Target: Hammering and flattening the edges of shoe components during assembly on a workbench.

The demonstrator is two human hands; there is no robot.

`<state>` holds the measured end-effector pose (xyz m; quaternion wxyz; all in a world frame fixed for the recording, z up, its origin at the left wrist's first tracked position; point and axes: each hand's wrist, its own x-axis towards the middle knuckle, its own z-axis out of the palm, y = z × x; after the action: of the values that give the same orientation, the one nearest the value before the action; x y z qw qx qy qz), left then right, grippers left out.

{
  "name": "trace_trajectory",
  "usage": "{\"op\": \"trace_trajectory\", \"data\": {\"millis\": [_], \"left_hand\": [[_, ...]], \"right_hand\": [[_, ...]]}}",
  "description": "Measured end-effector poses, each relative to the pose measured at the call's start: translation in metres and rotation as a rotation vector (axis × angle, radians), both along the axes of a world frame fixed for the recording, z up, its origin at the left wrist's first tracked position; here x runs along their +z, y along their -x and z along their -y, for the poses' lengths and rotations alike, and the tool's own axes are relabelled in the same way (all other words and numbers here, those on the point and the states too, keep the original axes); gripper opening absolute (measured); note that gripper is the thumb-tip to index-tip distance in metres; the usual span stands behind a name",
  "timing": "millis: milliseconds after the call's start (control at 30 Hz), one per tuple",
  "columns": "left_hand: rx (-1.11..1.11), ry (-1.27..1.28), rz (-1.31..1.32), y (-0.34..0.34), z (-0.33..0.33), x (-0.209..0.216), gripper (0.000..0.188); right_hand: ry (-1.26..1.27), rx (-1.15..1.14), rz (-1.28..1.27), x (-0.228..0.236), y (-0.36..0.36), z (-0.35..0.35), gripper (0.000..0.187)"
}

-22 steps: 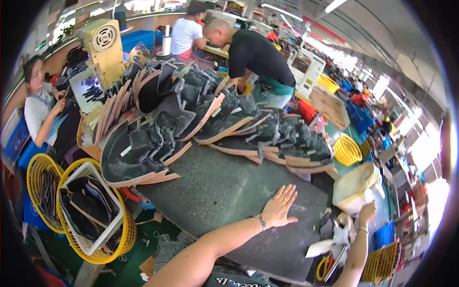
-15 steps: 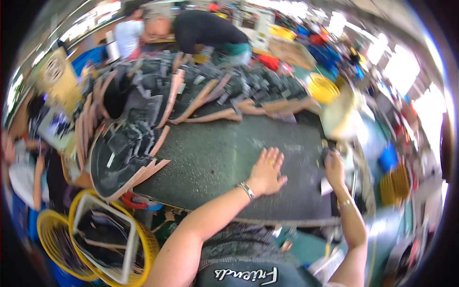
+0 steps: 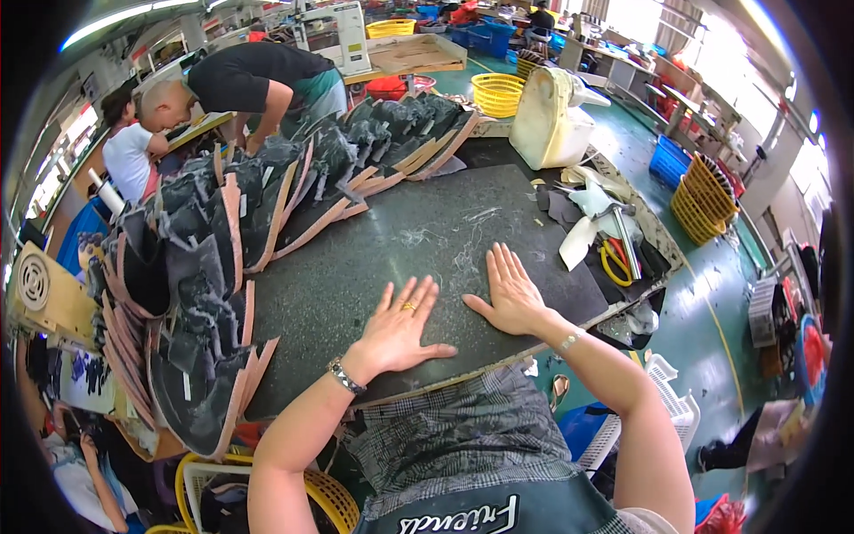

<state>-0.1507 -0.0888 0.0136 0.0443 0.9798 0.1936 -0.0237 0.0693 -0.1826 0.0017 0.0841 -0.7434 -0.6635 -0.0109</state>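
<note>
Our left hand (image 3: 397, 331) and right hand (image 3: 514, 303) lie fully outstretched, holding nothing, on the dark board (image 3: 313, 303). We do well to press evenly

The black tabletop (image 3: 356, 267) runs free between piled dark pieces (image 3: 258, 218) and hammer (image 3: 626, 236).

The dark-topped table (image 3: 311, 294) carries pale-edged black pieces (image 3: 276, 191), heaped left and far; hammer (image 3: 625, 238) and white scraps (image 3: 578, 242), right; loose threads (image 3: 471, 254), mid-surface; left hand (image 3: 400, 329) and right hand (image 3: 511, 295), palms down.
</note>
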Motion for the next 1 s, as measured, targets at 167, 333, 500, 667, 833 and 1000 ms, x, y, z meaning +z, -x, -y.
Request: {"op": "trace_trajectory", "data": {"millis": [167, 333, 500, 667, 833, 1000], "left_hand": [[0.347, -0.011, 0.081, -0.043, -0.072, -0.013, 0.091], [0.449, -0.035, 0.208, -0.085, -0.104, -0.014, 0.079], [0.443, -0.072, 0.164, -0.094, -0.095, -0.014, 0.075], [0.280, 0.004, 0.154, -0.067, -0.059, -0.011, 0.067], [0.056, 0.042, 0.155, -0.028, -0.040, -0.005, 0.063], [-0.023, 0.203, 0.164, 0.016, -0.021, 0.002, 0.074]], "right_hand": [[0.034, -0.039, -0.008, -0.001, -0.005, -0.027, 0.098], [0.006, -0.275, -0.059, -0.004, -0.039, -0.114, 0.093], [-0.061, -0.421, -0.078, -0.014, -0.080, -0.182, 0.095], [-0.042, -0.143, -0.052, -0.006, -0.052, -0.159, 0.093], [-0.063, 0.424, -0.046, -0.003, 0.012, -0.021, 0.091], [0.073, 0.616, -0.150, 0.012, -0.003, 0.008, 0.090]]}}
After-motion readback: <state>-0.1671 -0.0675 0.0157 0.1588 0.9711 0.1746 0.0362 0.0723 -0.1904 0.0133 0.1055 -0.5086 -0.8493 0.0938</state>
